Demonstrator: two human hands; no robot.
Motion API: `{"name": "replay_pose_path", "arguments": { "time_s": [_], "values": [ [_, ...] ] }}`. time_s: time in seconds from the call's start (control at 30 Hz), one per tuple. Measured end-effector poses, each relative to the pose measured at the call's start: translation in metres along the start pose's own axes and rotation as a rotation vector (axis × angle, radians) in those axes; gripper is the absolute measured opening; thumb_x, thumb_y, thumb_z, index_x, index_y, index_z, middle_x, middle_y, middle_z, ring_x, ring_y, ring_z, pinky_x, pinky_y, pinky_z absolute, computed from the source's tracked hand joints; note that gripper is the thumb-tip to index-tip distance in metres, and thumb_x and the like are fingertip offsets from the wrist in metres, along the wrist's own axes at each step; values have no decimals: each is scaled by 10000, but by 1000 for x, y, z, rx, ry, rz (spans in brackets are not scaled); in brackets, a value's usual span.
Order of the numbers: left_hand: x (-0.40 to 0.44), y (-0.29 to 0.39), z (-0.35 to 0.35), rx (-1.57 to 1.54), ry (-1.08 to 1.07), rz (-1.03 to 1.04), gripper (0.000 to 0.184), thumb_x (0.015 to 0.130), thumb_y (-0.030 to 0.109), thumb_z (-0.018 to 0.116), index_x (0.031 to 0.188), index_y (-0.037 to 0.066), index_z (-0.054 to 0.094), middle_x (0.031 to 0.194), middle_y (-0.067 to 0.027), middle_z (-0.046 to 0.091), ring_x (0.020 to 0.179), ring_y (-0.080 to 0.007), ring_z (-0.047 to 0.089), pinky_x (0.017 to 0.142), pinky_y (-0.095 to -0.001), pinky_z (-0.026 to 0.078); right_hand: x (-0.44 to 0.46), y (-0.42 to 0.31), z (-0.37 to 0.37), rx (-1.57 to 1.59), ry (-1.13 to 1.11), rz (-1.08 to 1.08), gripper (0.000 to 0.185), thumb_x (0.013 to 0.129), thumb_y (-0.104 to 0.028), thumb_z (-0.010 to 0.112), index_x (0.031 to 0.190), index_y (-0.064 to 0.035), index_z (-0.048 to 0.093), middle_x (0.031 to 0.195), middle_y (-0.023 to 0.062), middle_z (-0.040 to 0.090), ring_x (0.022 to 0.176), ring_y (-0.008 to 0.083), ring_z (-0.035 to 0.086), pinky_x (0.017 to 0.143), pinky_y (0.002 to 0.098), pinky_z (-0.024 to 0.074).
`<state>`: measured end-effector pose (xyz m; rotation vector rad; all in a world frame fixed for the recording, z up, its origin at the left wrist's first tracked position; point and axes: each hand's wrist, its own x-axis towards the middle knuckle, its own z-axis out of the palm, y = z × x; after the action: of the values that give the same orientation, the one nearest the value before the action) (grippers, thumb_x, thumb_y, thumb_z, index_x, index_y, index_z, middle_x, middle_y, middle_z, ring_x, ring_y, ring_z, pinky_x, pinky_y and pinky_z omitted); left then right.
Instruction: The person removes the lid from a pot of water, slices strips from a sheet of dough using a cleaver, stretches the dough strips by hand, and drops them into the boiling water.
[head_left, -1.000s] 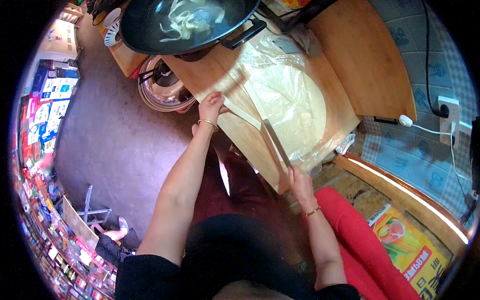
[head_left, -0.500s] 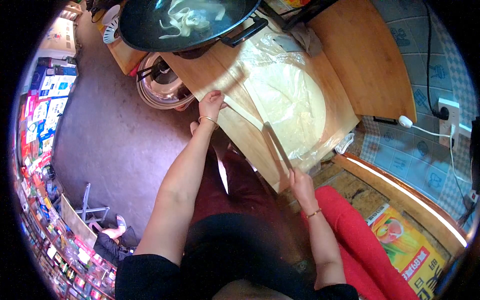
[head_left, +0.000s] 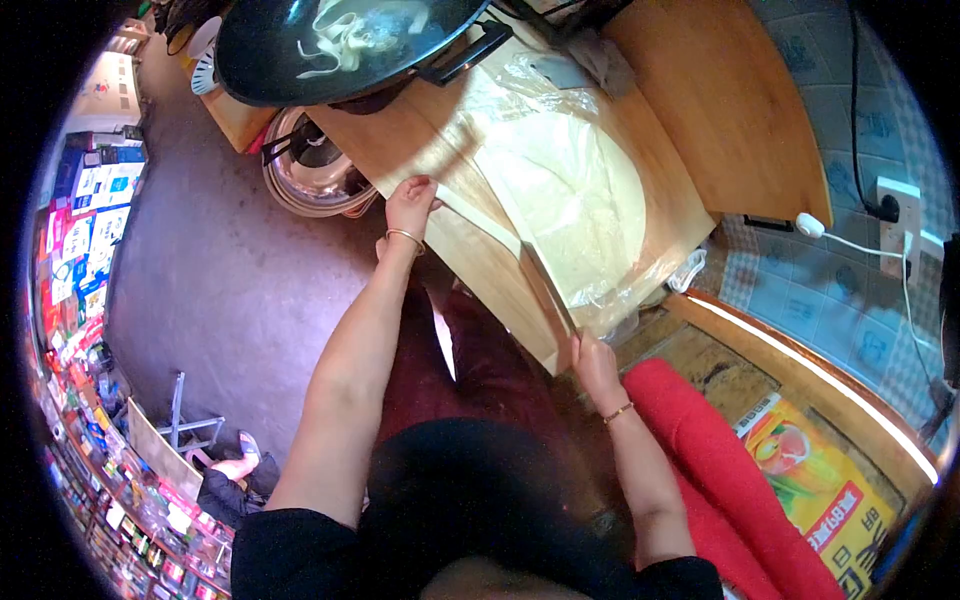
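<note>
My left hand (head_left: 410,207) is closed at the near edge of the wooden board (head_left: 395,140), its fingertips pinching the end of a long pale dough strip (head_left: 480,220). My right hand (head_left: 597,368) grips a long knife (head_left: 550,288) at the board's near right corner. The knife's narrow blade lies along the cut edge of a large flat dough sheet (head_left: 600,200), its tip close to the strip's far end. Clear plastic film (head_left: 545,120) covers most of the sheet.
A dark wok (head_left: 260,60) with several pale noodle strips (head_left: 345,40) stands beyond the board. Below it sits a shiny metal pot (head_left: 285,185). Red fabric (head_left: 690,430) and a yellow printed box (head_left: 800,460) are at right. A power socket (head_left: 898,225) hangs on the tiled wall.
The view has shifted slightly, so the wok and board appear a little further left. Both hands keep their holds on the dough strip and knife, with little movement against the board.
</note>
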<state>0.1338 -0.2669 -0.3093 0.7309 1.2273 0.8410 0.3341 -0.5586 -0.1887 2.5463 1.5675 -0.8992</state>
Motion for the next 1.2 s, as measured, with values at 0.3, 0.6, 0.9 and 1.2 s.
{"name": "replay_pose_path", "arguments": {
  "time_s": [0.3, 0.6, 0.9, 1.2],
  "values": [
    [-6, 10, 5, 151, 1, 6, 262, 788, 72, 606, 1012, -43, 533, 897, -95, 582, 750, -139, 582, 616, -224, 527, 3, 14, 12, 33, 37, -26, 201, 853, -209, 481, 869, -10, 508, 691, 227, 580, 645, 386, 580, 574, 458, 468],
    [8, 36, -21, 67, -93, -61, 262, 779, 12, 593, 1031, -26, 534, 864, -79, 587, 711, -134, 584, 591, -228, 531, 3, 46, -23, 467, 487, 267, 320, 842, -134, 481, 1144, -29, 479, 932, 240, 566, 831, 374, 561, 716, 415, 453],
    [40, 21, -19, 218, -80, -8, 254, 774, 1, 594, 1022, -14, 543, 878, -63, 593, 752, -131, 577, 651, -251, 517, 98, 94, -29, -64, 481, 350, 467, 832, -40, 440, 1283, -63, 324, 1127, 229, 445, 965, 376, 503, 776, 425, 436],
    [44, 18, -23, 312, -116, 70, 208, 780, 14, 581, 986, -14, 569, 891, -57, 597, 759, -121, 574, 677, -245, 512, 45, 44, 12, 918, 839, 483, 121, 812, -48, 521, 921, 3, 502, 881, 93, 532, 849, 193, 515, 783, 290, 413]
  ]
}}
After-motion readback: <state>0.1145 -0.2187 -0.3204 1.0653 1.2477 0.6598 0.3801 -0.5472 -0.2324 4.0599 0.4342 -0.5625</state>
